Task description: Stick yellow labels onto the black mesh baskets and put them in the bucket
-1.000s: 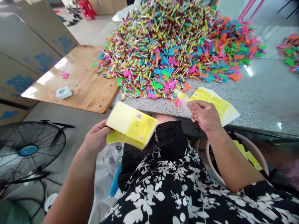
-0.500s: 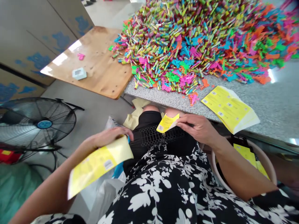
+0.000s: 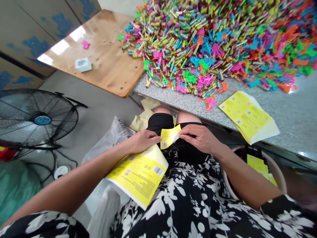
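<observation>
My right hand pinches one end of a small yellow label over my lap. At the label's other end are the fingertips of my left hand, closed and reaching in from the left. A larger yellow label sheet, printed with barcodes and small text, hangs from under that left hand. Its upper corner curls over and shows a pale back. How the left fingers grip the sheet is partly hidden beneath the hand.
A large heap of colourful plastic pieces and small tubes covers the grey speckled table. A stack of yellow label sheets lies at its front edge. Nearby are a wooden board, a black fan and a bin.
My left hand has moved right with the larger sheet, up to the small label. My right hand still pinches the label, which has shifted slightly left. The view has shifted a little.
</observation>
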`<state>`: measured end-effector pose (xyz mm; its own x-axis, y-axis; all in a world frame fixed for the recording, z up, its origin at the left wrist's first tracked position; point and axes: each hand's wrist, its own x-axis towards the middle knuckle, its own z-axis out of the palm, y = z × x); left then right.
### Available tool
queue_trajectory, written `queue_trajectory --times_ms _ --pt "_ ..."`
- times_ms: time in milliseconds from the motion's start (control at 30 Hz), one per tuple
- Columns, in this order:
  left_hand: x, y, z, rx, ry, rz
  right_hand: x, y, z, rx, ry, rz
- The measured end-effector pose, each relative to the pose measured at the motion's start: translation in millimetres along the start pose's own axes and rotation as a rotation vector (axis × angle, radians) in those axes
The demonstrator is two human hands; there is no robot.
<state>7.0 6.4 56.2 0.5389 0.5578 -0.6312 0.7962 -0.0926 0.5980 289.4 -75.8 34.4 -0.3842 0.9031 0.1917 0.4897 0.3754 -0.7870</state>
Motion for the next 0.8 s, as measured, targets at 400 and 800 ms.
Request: queue_trajectory --times_ms 400,800 --pt "10.8 7.7 9.0 -0.082 0.07 -0.047 -3.2 13.7 5.9 -0.018 -0.038 0.04" --pt "19.5 0.1 16.7 -0.028 0.069 -0.067 -11.7 25.6 12.7 -0.067 -0.071 0.064"
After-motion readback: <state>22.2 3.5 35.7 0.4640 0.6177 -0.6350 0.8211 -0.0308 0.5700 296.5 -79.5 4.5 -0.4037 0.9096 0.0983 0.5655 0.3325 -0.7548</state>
